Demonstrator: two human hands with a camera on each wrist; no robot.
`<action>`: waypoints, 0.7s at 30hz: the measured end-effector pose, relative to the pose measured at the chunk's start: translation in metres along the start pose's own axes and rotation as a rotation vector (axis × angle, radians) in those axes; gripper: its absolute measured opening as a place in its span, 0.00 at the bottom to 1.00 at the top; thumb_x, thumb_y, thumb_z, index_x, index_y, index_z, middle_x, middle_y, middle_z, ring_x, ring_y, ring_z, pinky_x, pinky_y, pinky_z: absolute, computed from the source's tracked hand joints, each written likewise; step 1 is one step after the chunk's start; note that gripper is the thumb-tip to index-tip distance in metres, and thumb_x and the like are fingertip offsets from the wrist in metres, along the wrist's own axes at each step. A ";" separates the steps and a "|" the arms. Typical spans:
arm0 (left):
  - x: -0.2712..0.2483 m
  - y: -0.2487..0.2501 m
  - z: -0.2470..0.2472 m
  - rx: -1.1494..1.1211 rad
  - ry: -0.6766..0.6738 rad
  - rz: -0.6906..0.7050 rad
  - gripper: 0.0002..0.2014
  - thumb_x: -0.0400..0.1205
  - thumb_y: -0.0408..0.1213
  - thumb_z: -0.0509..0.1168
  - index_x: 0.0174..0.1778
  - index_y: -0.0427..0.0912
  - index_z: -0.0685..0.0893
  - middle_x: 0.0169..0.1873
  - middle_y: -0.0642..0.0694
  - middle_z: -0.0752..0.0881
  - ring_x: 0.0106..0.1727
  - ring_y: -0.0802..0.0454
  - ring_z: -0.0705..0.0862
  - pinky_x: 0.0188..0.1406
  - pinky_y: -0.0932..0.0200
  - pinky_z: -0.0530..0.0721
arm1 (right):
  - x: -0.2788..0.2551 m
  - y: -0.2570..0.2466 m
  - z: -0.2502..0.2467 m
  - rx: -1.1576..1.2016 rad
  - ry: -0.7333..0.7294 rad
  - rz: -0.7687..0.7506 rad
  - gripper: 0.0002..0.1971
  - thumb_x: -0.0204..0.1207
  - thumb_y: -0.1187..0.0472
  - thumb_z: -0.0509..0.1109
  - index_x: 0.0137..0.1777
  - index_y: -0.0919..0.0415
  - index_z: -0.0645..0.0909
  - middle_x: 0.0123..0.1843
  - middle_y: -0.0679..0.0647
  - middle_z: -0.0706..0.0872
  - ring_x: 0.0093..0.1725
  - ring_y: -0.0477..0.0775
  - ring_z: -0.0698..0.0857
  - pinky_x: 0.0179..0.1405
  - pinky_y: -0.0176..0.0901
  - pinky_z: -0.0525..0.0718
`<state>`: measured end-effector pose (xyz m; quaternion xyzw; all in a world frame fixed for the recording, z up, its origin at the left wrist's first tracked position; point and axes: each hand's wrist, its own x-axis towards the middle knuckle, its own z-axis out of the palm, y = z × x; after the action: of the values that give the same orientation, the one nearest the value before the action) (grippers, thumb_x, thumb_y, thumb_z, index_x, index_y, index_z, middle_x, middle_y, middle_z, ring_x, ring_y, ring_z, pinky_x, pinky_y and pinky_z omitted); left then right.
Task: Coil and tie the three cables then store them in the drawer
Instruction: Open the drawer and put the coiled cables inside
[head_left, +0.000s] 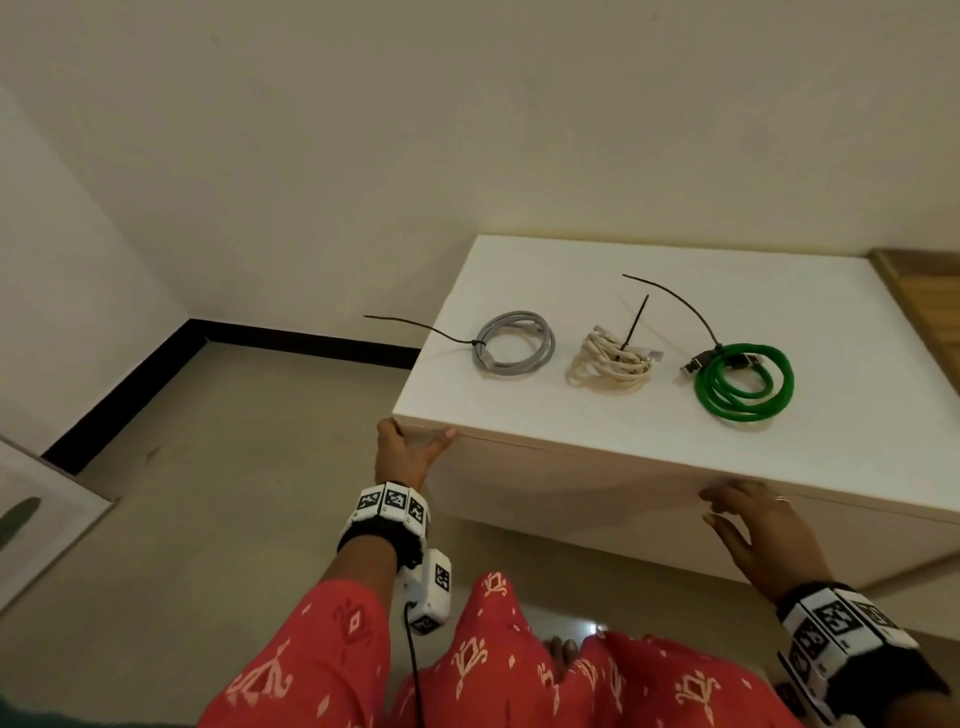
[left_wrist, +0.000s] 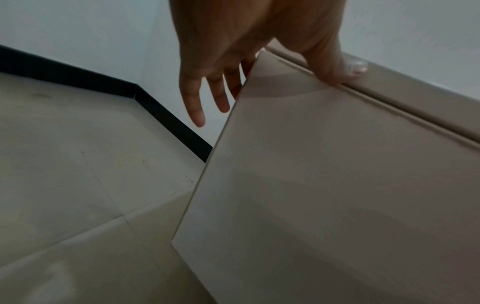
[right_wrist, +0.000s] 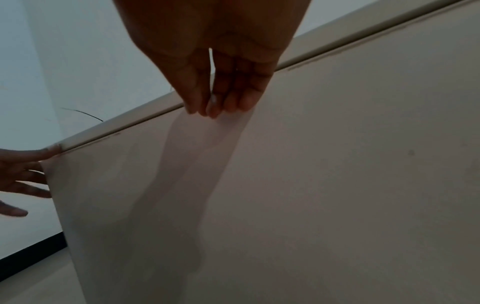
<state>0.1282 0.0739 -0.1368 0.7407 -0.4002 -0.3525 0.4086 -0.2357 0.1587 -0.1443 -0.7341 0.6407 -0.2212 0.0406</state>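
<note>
Now, coils: grey cable (head_left: 514, 341), cream cable (head_left: 613, 366) and green cable (head_left: 744, 382) lie tied on the cabinet top (head_left: 519, 395), twelve o'clock of both hands.
Left hand (head_left: 408, 451): fingers straight, thumb at the drawer front (head_left: 571, 493) corner seam, likely prying.
Right hand (head_left: 756, 530): flat, holding nothing, fingertips at the seam.

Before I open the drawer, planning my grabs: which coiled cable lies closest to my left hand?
The grey cable, leftmost of three, nearest the left hand; cream cable and green cable lie farther right.
</note>
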 end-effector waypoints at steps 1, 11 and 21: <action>-0.001 0.002 -0.001 0.009 -0.004 0.007 0.32 0.70 0.44 0.75 0.63 0.34 0.68 0.62 0.37 0.79 0.55 0.47 0.77 0.54 0.57 0.73 | 0.000 -0.002 -0.001 -0.005 0.041 0.012 0.12 0.59 0.74 0.79 0.42 0.64 0.86 0.36 0.59 0.87 0.36 0.66 0.86 0.35 0.49 0.82; -0.031 -0.005 -0.035 0.063 -0.049 -0.143 0.32 0.69 0.43 0.77 0.61 0.32 0.69 0.56 0.36 0.80 0.60 0.37 0.79 0.59 0.49 0.77 | -0.014 -0.006 -0.025 0.034 -0.072 0.252 0.05 0.69 0.65 0.74 0.43 0.66 0.85 0.42 0.65 0.89 0.45 0.69 0.85 0.43 0.53 0.78; -0.083 -0.001 -0.072 0.279 -0.090 -0.282 0.41 0.68 0.39 0.78 0.69 0.23 0.66 0.67 0.25 0.76 0.68 0.31 0.75 0.66 0.45 0.75 | -0.054 -0.021 -0.052 0.283 -0.499 0.332 0.15 0.72 0.61 0.73 0.27 0.47 0.74 0.30 0.43 0.80 0.38 0.52 0.80 0.37 0.39 0.73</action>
<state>0.1541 0.1711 -0.0910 0.8222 -0.3553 -0.3802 0.2306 -0.2407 0.2255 -0.1051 -0.6383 0.6848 -0.1120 0.3333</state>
